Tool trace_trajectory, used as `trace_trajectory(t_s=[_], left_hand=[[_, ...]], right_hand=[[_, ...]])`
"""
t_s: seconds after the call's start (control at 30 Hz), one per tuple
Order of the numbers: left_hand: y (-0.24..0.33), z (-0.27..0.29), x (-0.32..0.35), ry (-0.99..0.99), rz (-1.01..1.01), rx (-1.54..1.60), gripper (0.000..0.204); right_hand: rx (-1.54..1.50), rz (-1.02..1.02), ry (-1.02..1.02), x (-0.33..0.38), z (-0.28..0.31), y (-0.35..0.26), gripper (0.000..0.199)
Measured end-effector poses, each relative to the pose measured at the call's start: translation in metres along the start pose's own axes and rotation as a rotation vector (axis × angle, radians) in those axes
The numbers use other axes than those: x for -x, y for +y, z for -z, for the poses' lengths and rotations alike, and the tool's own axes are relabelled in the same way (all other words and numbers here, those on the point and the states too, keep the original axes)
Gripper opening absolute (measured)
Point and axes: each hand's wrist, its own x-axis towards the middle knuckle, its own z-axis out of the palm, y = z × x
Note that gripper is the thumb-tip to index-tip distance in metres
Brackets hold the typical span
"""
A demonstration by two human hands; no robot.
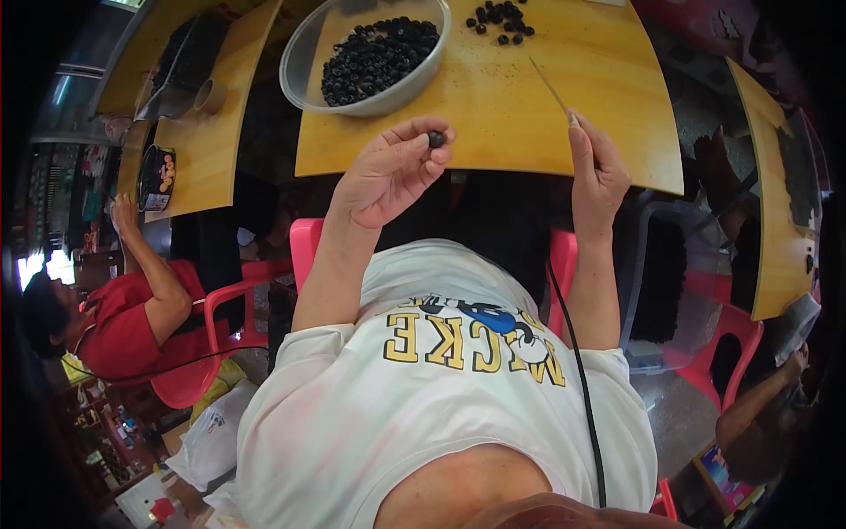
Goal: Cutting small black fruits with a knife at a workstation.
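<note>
My left hand (388, 176) pinches a small dark round piece (436, 139) between thumb and fingers, just off the table's near edge. Its exact kind is too small to tell; it looks like a bead or a small round nut. In my right hand (601, 172), a thin, light stick-like tool (548, 85) is gripped and points up and to the left over the table. Beyond my left hand stands a see-through plastic bowl (298, 55) with many similar dark round pieces (374, 66). A loose cluster of them (500, 16) lies on the tabletop to the right of the bowl.
Dark crumbs (502, 69) dot the yellow wooden table (617, 97). A black cable (577, 353) runs down over my shirt. To the right stands a see-through bin (648, 238) with dark contents. At left, a person in red (145, 309) sits at another table (231, 115).
</note>
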Motion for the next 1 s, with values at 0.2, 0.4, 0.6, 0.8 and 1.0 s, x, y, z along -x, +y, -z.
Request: trace_trajectory(t_s=[0.2, 0.4, 0.6, 0.8, 1.0], left_hand=[[0.078, -0.001, -0.019, -0.058, -0.19, -0.276, 0.014], [0.134, 0.025, -0.072, 0.211, -0.105, -1.234, 0.019], [0.14, 0.06, -0.13, 0.174, 0.003, -1.922, 0.028], [0.136, 0.06, -0.144, 0.042, -0.007, -1.969, 0.024], [0.15, 0.059, -0.138, 0.118, -0.043, -1.395, 0.019]], right_hand=[[-0.012, -0.142, -0.018, 0.004, 0.004, 0.003, 0.023], [0.103, -0.109, -0.092, 0.003, 0.001, 0.002, 0.022], [-0.063, -0.246, -0.026, -0.003, 0.0, 0.004, 0.026], [0.007, -0.292, -0.033, -0.022, -0.002, -0.009, 0.028], [0.033, -0.269, -0.059, -0.04, 0.002, -0.025, 0.031]])
